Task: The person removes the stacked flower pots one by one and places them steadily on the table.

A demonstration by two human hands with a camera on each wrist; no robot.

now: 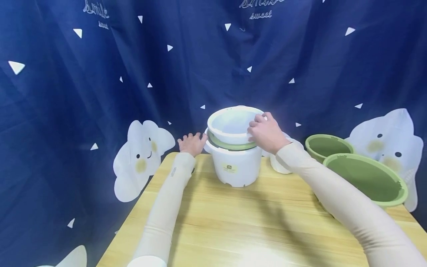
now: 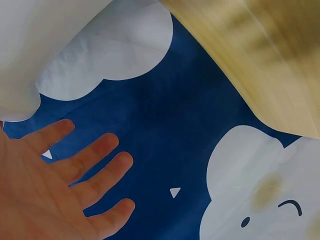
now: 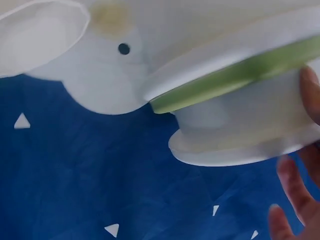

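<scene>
In the head view a stack of round plant pots stands near the table's back edge. On top is a white pot (image 1: 233,120), set inside a green-rimmed pot (image 1: 227,145), which sits in a larger white pot (image 1: 237,167) with a small label. My right hand (image 1: 267,133) grips the top white pot at its right rim. In the right wrist view the thumb (image 3: 311,97) lies along that pot's outer wall, the other fingers at its rim. My left hand (image 1: 192,144), fingers spread and palm facing its camera in the left wrist view, holds nothing beside the stack's left side.
Right of the stack, partly behind my right forearm, is another white pot (image 1: 279,165). A smaller green pot (image 1: 328,146) and a larger green one (image 1: 367,180) stand at the table's right. Behind the wooden table (image 1: 233,226) hangs a blue curtain (image 1: 213,55).
</scene>
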